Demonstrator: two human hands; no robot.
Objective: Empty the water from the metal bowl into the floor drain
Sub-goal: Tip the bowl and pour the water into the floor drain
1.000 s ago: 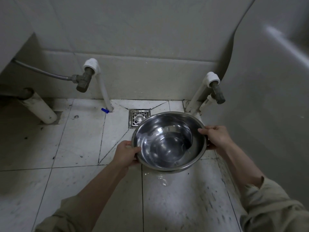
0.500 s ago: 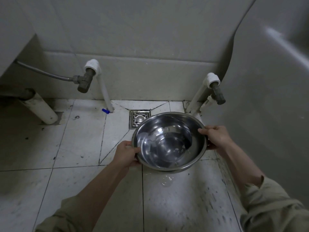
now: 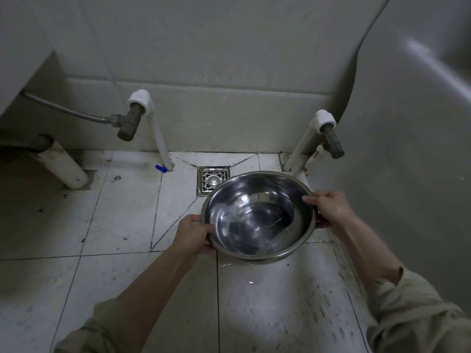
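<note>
Floor (image 3: 114,225) of pale, stained tiles fills the lower half of the frame, and a grey tiled wall (image 3: 229,59) stands across the upper half. At the right edge a big curved grey body (image 3: 407,149) covers the frame from top to bottom.

In the centre, a little to the right, the metal bowl (image 3: 257,215) is held above the floor with its open side toward the camera. A little water (image 3: 254,235) lies in its bottom. The left hand (image 3: 191,234) grips the lower left rim, thumb over the edge. The right hand (image 3: 331,210) grips the right rim in the same way, fingers curled under it. Both sleeves are olive.

At the left edge a thick white pipe (image 3: 63,166) goes down into the floor. Two thin white pipes (image 3: 158,138) (image 3: 300,149) rise by the wall, each with a dark valve (image 3: 128,124) (image 3: 332,143).

The floor drain (image 3: 210,179), a square metal grate, sits just above and left of the bowl; the bowl's upper left rim hides its lower right corner. Below the bowl is a small wet patch (image 3: 252,277). A small blue piece (image 3: 160,168) lies at the foot of the left thin pipe.
</note>
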